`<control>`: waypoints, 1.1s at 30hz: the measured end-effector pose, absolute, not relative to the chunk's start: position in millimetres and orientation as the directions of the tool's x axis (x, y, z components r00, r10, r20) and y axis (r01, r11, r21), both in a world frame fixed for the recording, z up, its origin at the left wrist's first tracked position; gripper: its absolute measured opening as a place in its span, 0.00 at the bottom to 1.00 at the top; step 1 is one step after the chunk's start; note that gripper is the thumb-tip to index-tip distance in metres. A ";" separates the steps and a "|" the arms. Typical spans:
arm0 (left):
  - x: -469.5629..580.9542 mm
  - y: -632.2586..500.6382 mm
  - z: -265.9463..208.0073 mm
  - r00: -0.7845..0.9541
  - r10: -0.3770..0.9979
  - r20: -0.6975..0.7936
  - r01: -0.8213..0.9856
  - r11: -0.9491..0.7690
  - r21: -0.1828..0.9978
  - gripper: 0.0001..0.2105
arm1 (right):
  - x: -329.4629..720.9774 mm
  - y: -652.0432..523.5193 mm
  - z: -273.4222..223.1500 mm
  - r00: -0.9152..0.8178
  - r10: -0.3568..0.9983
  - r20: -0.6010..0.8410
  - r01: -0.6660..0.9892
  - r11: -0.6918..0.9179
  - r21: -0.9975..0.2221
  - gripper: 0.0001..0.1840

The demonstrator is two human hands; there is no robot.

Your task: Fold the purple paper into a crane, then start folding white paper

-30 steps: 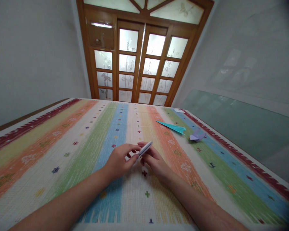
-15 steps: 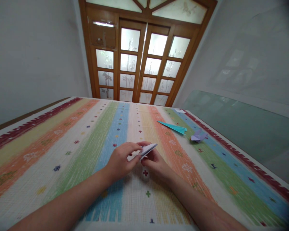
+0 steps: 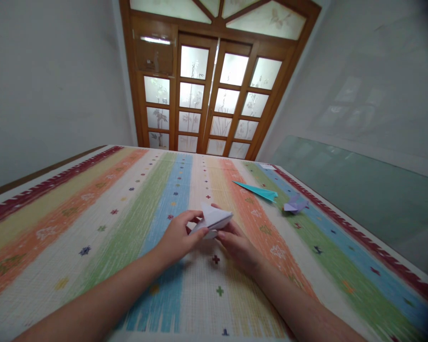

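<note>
Between my two hands is a small piece of folded white paper (image 3: 216,217), with a pointed flap standing up on its top side. My left hand (image 3: 183,235) grips its left part, thumb along the near edge and fingers behind. On the right side my right hand (image 3: 237,242) pinches it, the thumb below the near edge and the other fingers partly hidden behind the paper. Both hands are just above the striped tablecloth (image 3: 153,190). Farther off to the right lie a turquoise folded paper dart (image 3: 258,191) and a purple folded paper figure (image 3: 295,205).
The tablecloth covers a long table that reaches toward a wooden door with glass panes (image 3: 210,95). A small white paper or label (image 3: 267,166) lies at the far right. A greenish glass-like panel (image 3: 356,175) stands along the right edge, beside the wall.
The folded white paper has turned and opened out, so more of its upper face and a raised point show. My hands keep nearly the same place, their fingers shifted around it.
</note>
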State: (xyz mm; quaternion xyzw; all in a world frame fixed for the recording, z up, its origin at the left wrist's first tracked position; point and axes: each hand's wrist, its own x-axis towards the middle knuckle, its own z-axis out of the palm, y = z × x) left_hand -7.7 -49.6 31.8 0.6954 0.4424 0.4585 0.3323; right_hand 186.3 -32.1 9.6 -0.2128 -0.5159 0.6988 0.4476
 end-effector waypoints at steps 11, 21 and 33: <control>-13.1 -41.9 25.3 0.088 0.943 0.322 0.123 -0.331 0.936 0.12 | 182.0 -28.4 8.5 -0.430 0.899 0.084 -0.019 0.084 -0.996 0.17; -21.5 -45.8 33.2 0.270 0.789 0.551 0.297 -0.613 0.732 0.18 | 181.8 -28.3 4.6 -0.445 0.895 0.040 -0.002 0.044 -0.999 0.21; -17.4 -58.0 45.6 0.370 0.771 0.518 0.296 -0.626 0.721 0.08 | 184.4 -31.3 7.7 -0.504 0.852 0.140 0.089 0.212 -0.973 0.21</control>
